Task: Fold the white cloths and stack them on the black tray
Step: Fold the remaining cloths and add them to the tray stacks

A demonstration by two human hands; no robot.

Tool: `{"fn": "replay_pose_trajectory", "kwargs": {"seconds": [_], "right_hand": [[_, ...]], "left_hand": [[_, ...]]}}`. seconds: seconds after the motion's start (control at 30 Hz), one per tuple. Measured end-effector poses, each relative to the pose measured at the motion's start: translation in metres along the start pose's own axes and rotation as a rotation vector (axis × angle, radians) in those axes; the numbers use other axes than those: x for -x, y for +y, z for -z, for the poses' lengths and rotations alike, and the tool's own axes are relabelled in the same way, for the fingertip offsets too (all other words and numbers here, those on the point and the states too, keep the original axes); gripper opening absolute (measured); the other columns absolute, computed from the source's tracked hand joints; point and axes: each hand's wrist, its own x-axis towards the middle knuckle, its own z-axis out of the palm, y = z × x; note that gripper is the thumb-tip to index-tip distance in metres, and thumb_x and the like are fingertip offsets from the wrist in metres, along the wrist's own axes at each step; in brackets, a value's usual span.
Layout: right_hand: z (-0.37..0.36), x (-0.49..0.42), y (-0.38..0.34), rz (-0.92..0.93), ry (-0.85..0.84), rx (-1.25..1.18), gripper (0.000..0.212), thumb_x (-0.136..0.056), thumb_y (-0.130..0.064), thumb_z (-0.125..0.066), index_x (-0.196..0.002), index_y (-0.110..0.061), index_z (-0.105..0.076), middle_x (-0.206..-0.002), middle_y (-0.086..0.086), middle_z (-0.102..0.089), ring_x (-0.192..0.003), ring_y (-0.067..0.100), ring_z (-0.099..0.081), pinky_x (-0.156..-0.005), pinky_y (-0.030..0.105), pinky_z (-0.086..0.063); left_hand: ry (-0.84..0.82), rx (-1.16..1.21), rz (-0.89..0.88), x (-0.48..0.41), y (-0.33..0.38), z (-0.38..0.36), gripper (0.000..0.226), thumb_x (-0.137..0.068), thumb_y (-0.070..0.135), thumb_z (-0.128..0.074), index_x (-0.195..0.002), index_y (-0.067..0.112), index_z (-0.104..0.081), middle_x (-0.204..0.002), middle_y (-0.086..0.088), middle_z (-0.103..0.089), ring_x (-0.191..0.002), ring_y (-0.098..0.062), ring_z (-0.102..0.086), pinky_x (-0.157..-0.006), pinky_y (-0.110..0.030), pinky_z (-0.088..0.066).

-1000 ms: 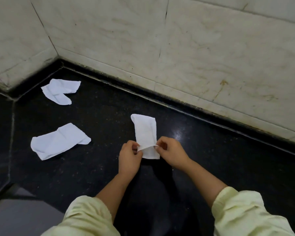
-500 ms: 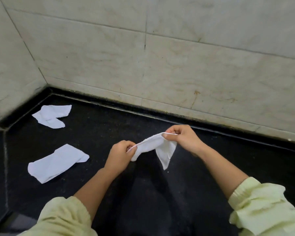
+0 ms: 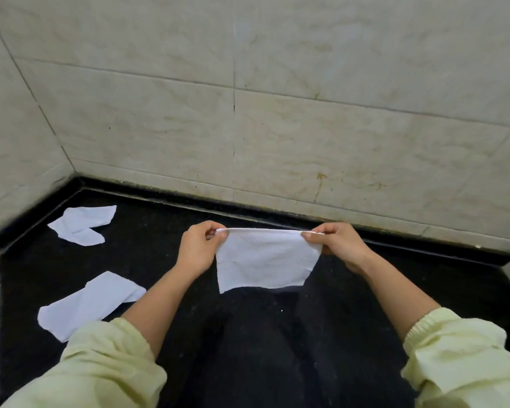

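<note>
A white cloth [image 3: 265, 260] hangs spread flat in the air above the black counter [image 3: 248, 348]. My left hand [image 3: 199, 248] pinches its top left corner and my right hand [image 3: 336, 245] pinches its top right corner, so the top edge is stretched taut between them. Two more white cloths lie on the counter to the left: a crumpled cloth [image 3: 83, 225] near the back corner and a loosely folded cloth [image 3: 89, 303] nearer to me, just left of my left forearm. No black tray is in view.
Pale marble-look tiled walls [image 3: 277, 128] meet in a corner at the back left, with a raised black ledge [image 3: 277, 213] along their base. The counter ends at a step at the far right. My yellow sleeves fill the lower corners.
The cloth lay on the counter with both hands at its near end. I lifted it, drew my hands apart and opened it out flat; the camera tilted up toward the wall.
</note>
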Motion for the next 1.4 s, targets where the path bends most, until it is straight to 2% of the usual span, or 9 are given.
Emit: {"fn": "replay_pose_trajectory", "kwargs": {"seconds": [0.27,0.4,0.5,0.57,0.67,0.77,0.87,1.13,1.4], "right_hand": [[0.016,0.002,-0.011,0.029,-0.058,-0.234,0.007,-0.081,-0.009,-0.074,-0.081,-0.005,-0.069,-0.083,0.008,-0.069,-0.078,0.017,-0.067,-0.077,0.027,-0.055],[0.021,0.012,0.003,-0.037,-0.158,-0.292,0.015,-0.075,-0.010,-0.074,-0.086,0.000,-0.069,-0.084,0.009,-0.071,-0.080,0.018,-0.068,-0.076,0.025,-0.054],[0.021,0.022,0.026,-0.130,-0.226,-0.284,0.014,-0.075,-0.009,-0.072,-0.087,-0.001,-0.069,-0.085,0.009,-0.072,-0.080,0.016,-0.067,-0.072,0.022,-0.054],[0.020,0.030,0.045,-0.207,-0.272,-0.251,0.016,-0.075,-0.010,-0.071,-0.088,-0.001,-0.068,-0.088,0.011,-0.072,-0.081,0.018,-0.068,-0.072,0.023,-0.055],[0.017,0.042,0.076,-0.333,-0.334,-0.213,0.019,-0.077,-0.009,-0.072,-0.092,0.001,-0.068,-0.093,0.014,-0.072,-0.085,0.019,-0.070,-0.073,0.023,-0.056],[0.014,0.051,0.107,-0.442,-0.370,-0.189,0.022,-0.074,-0.008,-0.076,-0.092,0.001,-0.068,-0.095,0.015,-0.073,-0.087,0.020,-0.071,-0.075,0.025,-0.056],[0.008,0.058,0.132,-0.521,-0.375,-0.113,0.015,-0.074,-0.007,-0.079,-0.085,-0.003,-0.070,-0.095,0.014,-0.073,-0.089,0.020,-0.071,-0.077,0.026,-0.057],[0.004,0.053,0.158,-0.521,-0.291,-0.036,0.021,-0.079,0.001,-0.074,-0.100,0.003,-0.071,-0.103,0.015,-0.074,-0.100,0.024,-0.070,-0.091,0.035,-0.056],[-0.019,0.035,0.168,-0.390,0.036,0.116,0.013,-0.078,-0.006,-0.077,-0.086,0.002,-0.069,-0.084,0.015,-0.073,-0.078,0.022,-0.067,-0.071,0.030,-0.056]], "left_hand": [[-0.085,0.391,0.063,-0.004,0.015,0.017,0.008,-0.083,0.009,-0.073,-0.091,0.010,-0.074,-0.086,0.000,-0.074,-0.078,-0.002,-0.068,-0.072,-0.012,-0.051],[-0.256,0.385,0.120,0.011,0.002,0.027,0.012,-0.076,0.021,-0.079,-0.087,0.017,-0.078,-0.088,-0.003,-0.077,-0.086,-0.009,-0.070,-0.080,-0.021,-0.051],[-0.403,0.378,0.192,0.028,-0.016,0.026,0.045,-0.052,0.050,-0.086,-0.085,0.020,-0.079,-0.089,-0.006,-0.076,-0.085,-0.011,-0.070,-0.081,-0.022,-0.053],[-0.485,0.368,0.260,0.040,-0.030,0.023,0.059,-0.044,0.055,-0.088,-0.088,0.016,-0.079,-0.093,-0.009,-0.076,-0.089,-0.015,-0.071,-0.081,-0.023,-0.054],[-0.602,0.349,0.398,0.058,-0.043,0.018,0.037,-0.060,0.035,-0.084,-0.088,0.012,-0.079,-0.098,-0.007,-0.075,-0.095,-0.018,-0.070,-0.082,-0.024,-0.053],[-0.684,0.260,0.476,0.073,-0.058,0.007,0.038,-0.059,0.035,-0.086,-0.087,0.011,-0.078,-0.097,-0.004,-0.075,-0.094,-0.013,-0.071,-0.080,-0.021,-0.054],[-0.742,0.182,0.545,0.087,-0.070,-0.007,0.019,-0.072,0.025,-0.082,-0.086,0.013,-0.078,-0.095,-0.001,-0.076,-0.095,-0.012,-0.070,-0.082,-0.021,-0.054],[-0.703,0.110,0.604,0.091,-0.093,-0.026,0.014,-0.080,0.021,-0.077,-0.092,0.013,-0.077,-0.095,0.000,-0.075,-0.092,-0.013,-0.070,-0.078,-0.021,-0.056],[-0.408,0.047,0.578,0.075,-0.108,-0.055,0.015,-0.085,0.021,-0.072,-0.092,0.009,-0.074,-0.094,-0.005,-0.073,-0.088,-0.016,-0.070,-0.075,-0.028,-0.058]]}}
